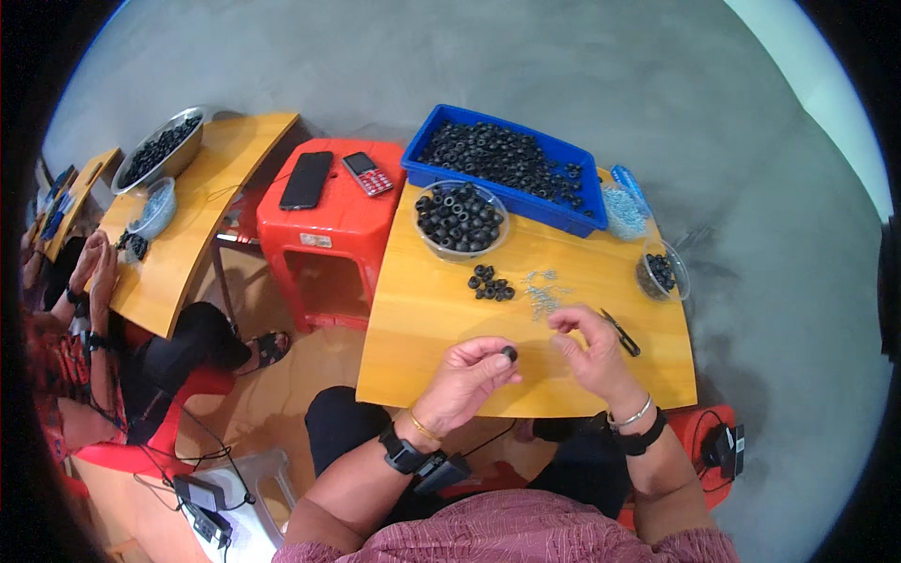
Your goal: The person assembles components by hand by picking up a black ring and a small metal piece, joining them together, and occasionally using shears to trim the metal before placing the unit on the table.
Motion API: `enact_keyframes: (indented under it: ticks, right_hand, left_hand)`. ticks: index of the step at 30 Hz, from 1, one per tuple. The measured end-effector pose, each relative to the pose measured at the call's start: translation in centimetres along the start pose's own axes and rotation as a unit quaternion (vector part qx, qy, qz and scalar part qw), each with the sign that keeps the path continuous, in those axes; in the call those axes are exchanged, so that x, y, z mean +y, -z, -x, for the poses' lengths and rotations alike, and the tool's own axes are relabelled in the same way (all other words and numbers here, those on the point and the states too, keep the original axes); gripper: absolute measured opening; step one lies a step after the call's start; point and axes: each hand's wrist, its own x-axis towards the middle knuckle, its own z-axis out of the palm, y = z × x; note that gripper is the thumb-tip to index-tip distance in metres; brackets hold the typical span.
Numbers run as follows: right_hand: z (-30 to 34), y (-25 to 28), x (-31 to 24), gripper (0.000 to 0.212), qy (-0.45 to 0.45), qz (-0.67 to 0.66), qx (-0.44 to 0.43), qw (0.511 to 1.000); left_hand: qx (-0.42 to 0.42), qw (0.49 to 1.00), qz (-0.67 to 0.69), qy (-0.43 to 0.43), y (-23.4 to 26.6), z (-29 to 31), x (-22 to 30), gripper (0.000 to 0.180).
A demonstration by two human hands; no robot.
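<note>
Between the thumb and fingers of my left hand [466, 373] is a small round black ring-like part [510, 354], held over the table's near edge. My right hand [598, 361] hovers just to its right, thumb and index finger apart, with nothing visible between them. Beyond the fingers lies a loose scatter of small silvery pins [544, 298]. Left of the pins sits a little group of black parts [490, 284]. A slim black-handled tool [620, 333] lies beside my right hand; its exact kind is unclear.
At the back of the wooden table [404, 328] stand a blue tray [526, 208] and a clear bowl [460, 256] of black parts, with smaller tubs [678, 287] at right. A red stool [324, 228] carries two phones. Another person's hands [97, 267] work at a table on the left.
</note>
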Motion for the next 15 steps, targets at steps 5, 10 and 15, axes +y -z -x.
enact_keyframes:
  ticks: [5, 10, 15]
  right_hand:
    - [1.1, 3.6, 7.3, 0.01, -0.151, -0.022, 0.111, 0.982]
    - [-0.2, 3.4, 8.7, 0.008, -0.17, 0.073, 0.069, 0.98]
    - [-2.3, 3.4, 9.6, 0.005, -0.094, 0.179, 0.038, 0.979]
  left_hand:
    - [-0.005, 0.999, -0.041, 0.014, -0.1, 0.3, 0.4, 0.011]
    - [0.025, 0.997, -0.061, 0.026, -0.6, 0.0, 0.2, 0.012]
    - [0.06, 0.995, -0.079, 0.03, -0.4, 0.1, 0.2, 0.014]
